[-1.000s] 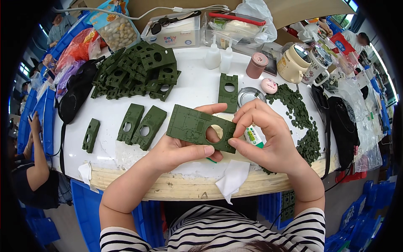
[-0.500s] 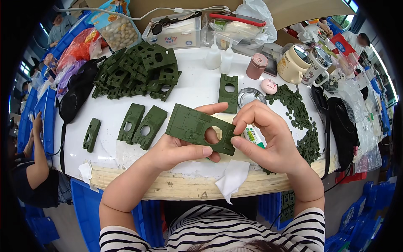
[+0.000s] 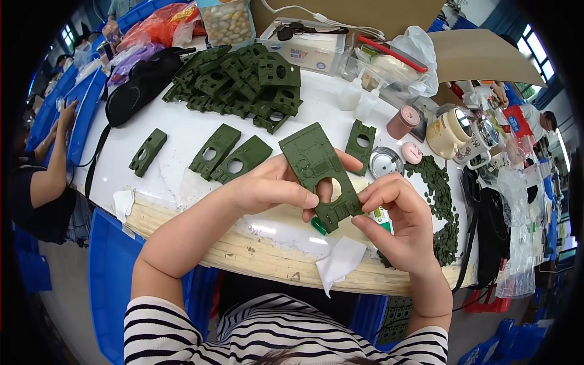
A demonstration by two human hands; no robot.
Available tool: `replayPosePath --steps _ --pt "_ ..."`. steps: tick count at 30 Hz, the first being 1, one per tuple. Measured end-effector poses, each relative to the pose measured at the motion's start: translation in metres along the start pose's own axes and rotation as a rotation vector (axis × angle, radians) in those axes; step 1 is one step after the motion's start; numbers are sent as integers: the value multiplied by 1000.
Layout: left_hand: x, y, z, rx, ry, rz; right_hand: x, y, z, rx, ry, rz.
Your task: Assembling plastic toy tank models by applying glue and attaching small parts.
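A flat dark green plastic panel [image 3: 319, 170] with a round hole is held up over the front of the white table [image 3: 182, 131]. My left hand [image 3: 277, 185] grips it from the left, thumb on top and a finger showing behind the hole. My right hand [image 3: 398, 222] pinches its lower right edge and also holds a small white tube with a green cap [image 3: 319, 225], which pokes out below the panel. The panel stands tilted, its long side running up and to the left.
Three similar green panels [image 3: 214, 151] lie flat on the table's left half, another [image 3: 361, 140] at the right. A heap of green panels [image 3: 240, 79] fills the back. Small green bits [image 3: 439, 188], a metal lid [image 3: 385, 162], cups and bags crowd the right. Another person's arm [image 3: 52, 158] is at far left.
The green panel has turned from lying roughly level to standing steeper, its far end swung up and away. Both hands keep their hold on it.
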State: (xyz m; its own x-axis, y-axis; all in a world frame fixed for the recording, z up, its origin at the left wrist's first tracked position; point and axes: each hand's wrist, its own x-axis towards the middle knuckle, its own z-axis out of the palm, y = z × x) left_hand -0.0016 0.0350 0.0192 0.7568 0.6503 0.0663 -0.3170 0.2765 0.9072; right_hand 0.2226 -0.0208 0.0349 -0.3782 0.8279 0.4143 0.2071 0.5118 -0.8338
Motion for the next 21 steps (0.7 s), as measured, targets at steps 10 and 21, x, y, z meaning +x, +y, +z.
replayPosePath --steps 10,21 --pt "2 -7 -10 -26 -149 24 0 -4 5 165 -18 87" --pt "-1 -7 -11 -22 -161 -8 -4 -7 -1 348 -93 342"
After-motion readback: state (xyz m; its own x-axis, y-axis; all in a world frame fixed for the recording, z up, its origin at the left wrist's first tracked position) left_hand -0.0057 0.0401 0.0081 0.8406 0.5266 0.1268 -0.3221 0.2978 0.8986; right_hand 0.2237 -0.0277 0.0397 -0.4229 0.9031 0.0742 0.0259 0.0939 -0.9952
